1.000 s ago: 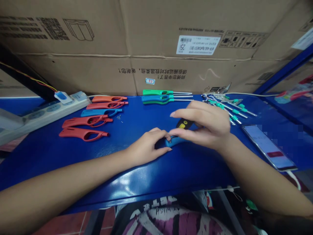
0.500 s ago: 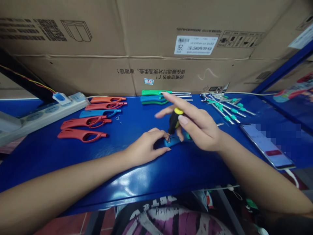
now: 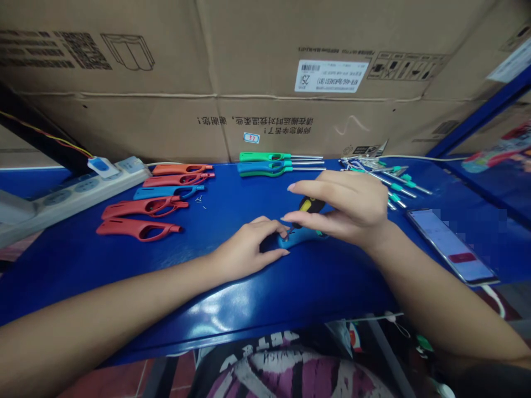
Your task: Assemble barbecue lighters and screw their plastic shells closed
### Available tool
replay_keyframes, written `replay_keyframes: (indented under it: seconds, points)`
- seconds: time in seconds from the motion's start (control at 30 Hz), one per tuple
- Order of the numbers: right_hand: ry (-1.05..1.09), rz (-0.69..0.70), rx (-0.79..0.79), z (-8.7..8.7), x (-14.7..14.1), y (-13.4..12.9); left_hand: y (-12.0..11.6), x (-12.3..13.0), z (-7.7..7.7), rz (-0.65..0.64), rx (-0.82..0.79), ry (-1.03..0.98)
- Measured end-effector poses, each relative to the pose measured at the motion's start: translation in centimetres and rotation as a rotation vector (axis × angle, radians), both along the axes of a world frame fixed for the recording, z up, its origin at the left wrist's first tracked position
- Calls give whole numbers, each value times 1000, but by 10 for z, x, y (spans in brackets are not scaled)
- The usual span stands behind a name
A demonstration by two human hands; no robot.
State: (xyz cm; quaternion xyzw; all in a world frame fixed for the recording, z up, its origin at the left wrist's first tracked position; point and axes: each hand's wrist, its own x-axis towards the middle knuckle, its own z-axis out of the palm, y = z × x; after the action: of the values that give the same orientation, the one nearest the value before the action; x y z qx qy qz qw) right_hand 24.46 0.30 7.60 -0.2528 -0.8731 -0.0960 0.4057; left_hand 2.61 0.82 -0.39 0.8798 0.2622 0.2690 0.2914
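On the blue table lies a blue lighter (image 3: 299, 237), partly covered by both hands. My left hand (image 3: 253, 246) grips its left end between thumb and fingers. My right hand (image 3: 350, 207) holds a short black-and-yellow screwdriver (image 3: 310, 206), now tilted, its tip down at the lighter's left end near my left fingertips. Whether the tip sits in a screw I cannot tell. Farther back are long lighters with metal tubes, among them a green lighter (image 3: 261, 157) and a blue one beside it.
Red, orange and blue lighter bodies, including a red one (image 3: 124, 228), lie at left beside small screws (image 3: 199, 199). A white power strip (image 3: 83, 190) borders them. Metal tubes with green parts (image 3: 396, 187) and a phone (image 3: 452, 246) are at right. A cardboard box (image 3: 265, 72) stands behind.
My right hand has turned and shifted slightly right, tipping the screwdriver's handle over to the right. My left hand stays on the lighter.
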Motion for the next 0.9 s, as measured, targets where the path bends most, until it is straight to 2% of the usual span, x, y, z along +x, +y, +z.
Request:
replay_keyframes:
  seconds: [0.03, 0.13, 0.2, 0.3, 0.37, 0.53, 0.7, 0.87, 0.9]
  points:
    - [-18, -5, 3, 0, 0, 0, 0, 0, 0, 0, 1, -1]
    - [-19, 76, -185, 0, 0, -1, 0, 1, 0, 6, -4, 6]
    - [18, 110, -245, -1, -1, -1, 0, 1, 0, 6, 1, 5]
    - [29, 43, -117, -2, -1, -1, 0, 1, 0, 5, 16, -8]
    - [11, -14, -91, -2, -1, -1, 0, 1, 0, 3, 11, -10]
    - [44, 21, -282, 1, -2, -3, 1, 1, 0, 7, -10, 9]
    - [33, -52, -93, -1, -3, -4, 0, 1, 0, 5, 4, -2]
    - [65, 98, -285, -4, -7, -3, 0, 1, 1, 0, 0, 2]
    - [80, 108, -283, -4, -7, -3, 0, 1, 1, -1, 0, 1]
